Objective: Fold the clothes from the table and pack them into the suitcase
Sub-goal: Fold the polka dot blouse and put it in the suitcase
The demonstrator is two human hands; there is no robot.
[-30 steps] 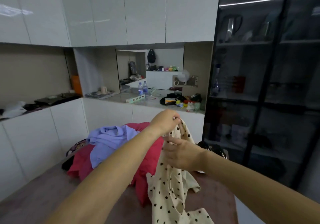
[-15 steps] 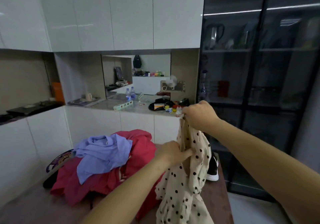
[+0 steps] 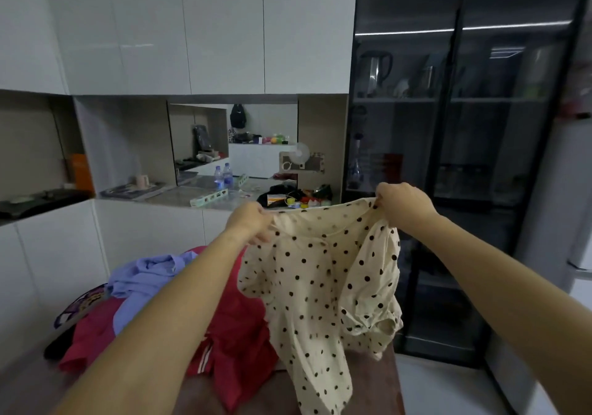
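The brown surface (image 3: 374, 389) is ending at its right edge just beside the hanging hem of the cream polka-dot blouse (image 3: 320, 286), and pale floor (image 3: 435, 386) is opening beyond that edge toward a dark glass-fronted cabinet (image 3: 464, 158), leaving free room on the right. On the left, the heap of clothes is crowding the surface: a red garment (image 3: 237, 334) is lying under a lavender shirt (image 3: 144, 280), and a patterned piece (image 3: 80, 302) is poking out near the far left edge. White wall cabinets (image 3: 224, 30) are filling the room's upper half, and two water bottles (image 3: 223, 176) are standing in the recess beneath them, well apart from the clothes. Both arms are reaching forward at about chest height. The left hand (image 3: 248, 222) is pinching one top corner of the blouse with curled fingers, and the right hand (image 3: 403, 200) is gripping the other corner slightly higher, so the top edge is stretching between them. The blouse is hanging in the air in front of the person, its lower part draping down onto the surface beside the red garment.
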